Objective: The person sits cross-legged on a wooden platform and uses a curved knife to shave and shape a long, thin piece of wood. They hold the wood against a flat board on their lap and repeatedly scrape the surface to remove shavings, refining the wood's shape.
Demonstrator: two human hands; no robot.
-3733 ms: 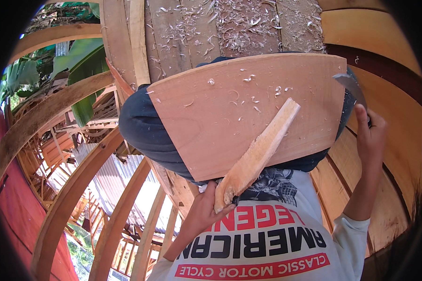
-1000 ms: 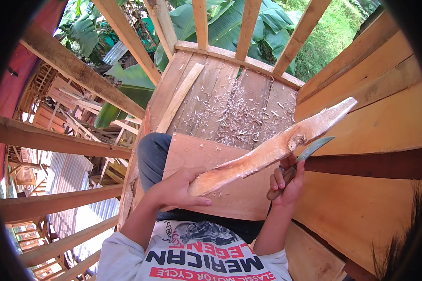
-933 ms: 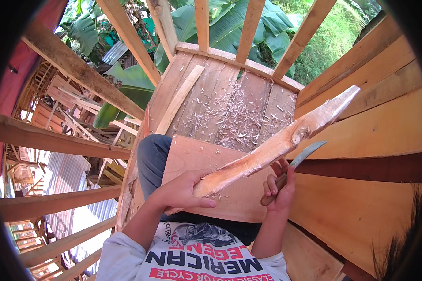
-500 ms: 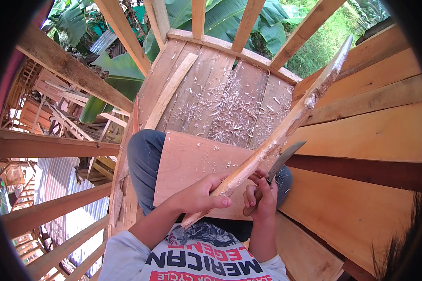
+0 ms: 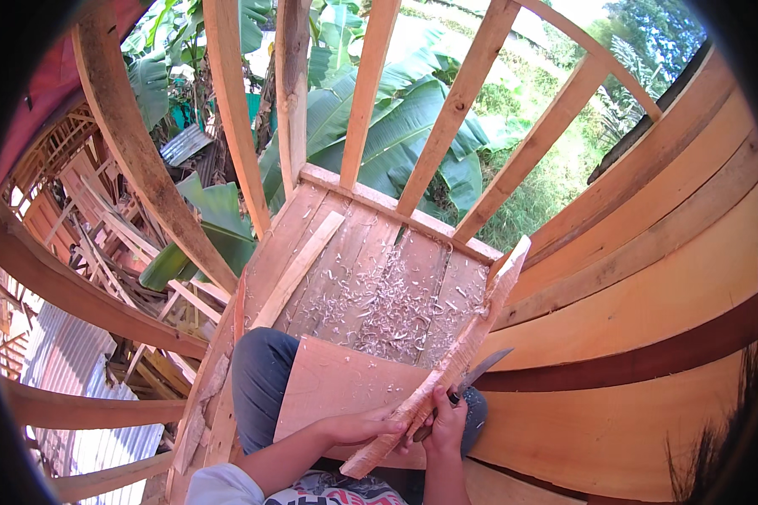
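A long, partly peeled wooden stick (image 5: 456, 360) slants up and away to the right from my lap, its surface rough and pale. My left hand (image 5: 369, 427) is closed round its lower part. My right hand (image 5: 446, 427) grips a knife (image 5: 483, 367) by its handle, and its fingers also touch the stick's right side. The blade points up and to the right, beside the stick and apart from its surface. Under the stick, a flat wooden board (image 5: 333, 379) lies across my lap. My fingers partly hide the knife's handle.
Curled shavings (image 5: 387, 295) cover the plank floor (image 5: 290, 210) ahead. A loose wooden strip (image 5: 299, 268) lies at the left. Slatted railings (image 5: 362, 93) stand ahead and left, with banana leaves (image 5: 396, 126) beyond. A plank wall (image 5: 632, 278) closes the right side.
The view has tilted upward, so hands and board sit lower in the picture. The stick points more steeply away and seems turned, showing a paler face. Both hands keep their hold.
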